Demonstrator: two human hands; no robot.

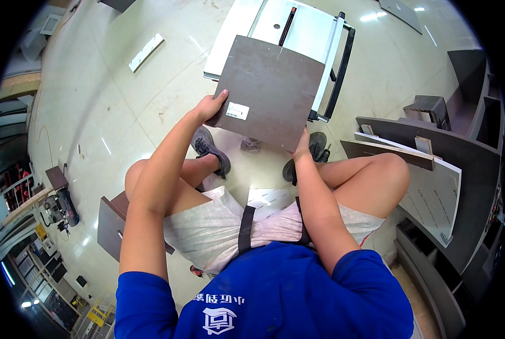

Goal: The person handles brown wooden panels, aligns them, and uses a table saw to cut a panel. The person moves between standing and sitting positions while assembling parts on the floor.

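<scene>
A dark brown square panel (275,85) with a white label (237,111) near its lower left corner is held between my two hands. My left hand (210,106) grips its left edge, thumb on top and fingers hidden beneath. At the lower right corner, my right hand (302,142) holds the edge; most of its fingers are out of sight under the panel. The panel's far part overlaps a white-topped table saw (252,22), which has a dark slot (288,25) in its top and a black-handled fence rail (340,73) along the right side.
Dark and white boards (427,192) lean on a dark cabinet panel (478,169) at my right. A narrow white strip (146,52) lies on the tiled floor at the far left. Farther left stands a small air compressor (60,208). My shoes (211,150) are near the saw.
</scene>
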